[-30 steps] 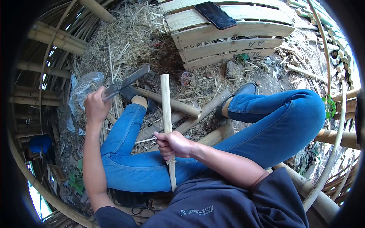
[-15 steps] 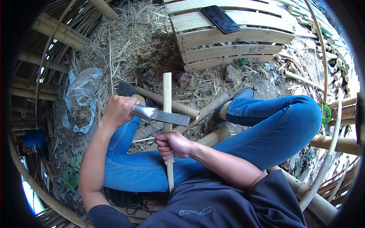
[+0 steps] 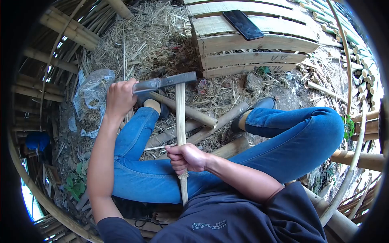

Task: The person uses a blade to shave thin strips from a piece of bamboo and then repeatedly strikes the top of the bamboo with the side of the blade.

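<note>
My left hand (image 3: 120,97) is wrapped round the handle end of a chopping knife (image 3: 164,82), a heavy metal tool with a rounded socket and short square-ended blade. The blade lies across the upper end of a pale wooden stick (image 3: 180,115). My right hand (image 3: 187,157) grips this stick in its lower part, fist closed above my thigh. Curled shavings (image 3: 183,175) hang on the stick just beneath that fist. Its lower end reaches down to my shirt at the waist.
A slatted wooden crate (image 3: 251,56) with a phone (image 3: 243,25) on top stands ahead. Bamboo pieces (image 3: 190,113) lie between my feet. A clear plastic bag (image 3: 95,91) is on the straw at left. Cut bamboo poles (image 3: 360,60) are stacked at right.
My left hand and the knife have moved up and away from my body, from mid-stick to the stick's upper end. The right hand keeps its hold. The view has shifted slightly.
</note>
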`<state>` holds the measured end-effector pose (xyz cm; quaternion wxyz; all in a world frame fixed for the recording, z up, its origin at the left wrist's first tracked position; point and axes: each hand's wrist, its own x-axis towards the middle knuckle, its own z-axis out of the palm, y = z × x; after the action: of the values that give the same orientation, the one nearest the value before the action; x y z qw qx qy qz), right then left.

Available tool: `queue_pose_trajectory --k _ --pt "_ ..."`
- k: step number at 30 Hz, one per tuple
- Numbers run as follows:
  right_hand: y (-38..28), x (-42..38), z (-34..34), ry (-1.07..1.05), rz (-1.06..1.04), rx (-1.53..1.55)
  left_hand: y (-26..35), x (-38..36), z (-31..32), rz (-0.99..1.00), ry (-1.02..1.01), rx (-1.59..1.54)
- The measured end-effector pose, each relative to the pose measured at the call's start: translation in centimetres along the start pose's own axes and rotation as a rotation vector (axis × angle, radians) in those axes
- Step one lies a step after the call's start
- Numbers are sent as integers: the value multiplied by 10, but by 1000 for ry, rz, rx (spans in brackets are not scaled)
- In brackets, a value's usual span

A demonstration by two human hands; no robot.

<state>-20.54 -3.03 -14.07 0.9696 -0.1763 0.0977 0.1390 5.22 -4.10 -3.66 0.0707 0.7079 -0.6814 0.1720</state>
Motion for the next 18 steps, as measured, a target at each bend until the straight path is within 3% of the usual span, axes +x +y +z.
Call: queue_pose_trajectory --k 2,5,13,18 --pt "0 -1 0 -73 0 -25 -10 -4 -6 -39 25 27" --pt "-2 0 -6 15 -26 -25 -16 -12 -9 -47 53 4" --pt "-2 2 -11 -11 -24 31 23 -15 -10 292 8 -101" --pt "-3 3 -18 -95 -4 40 42 -24 -7 299 -46 -201"
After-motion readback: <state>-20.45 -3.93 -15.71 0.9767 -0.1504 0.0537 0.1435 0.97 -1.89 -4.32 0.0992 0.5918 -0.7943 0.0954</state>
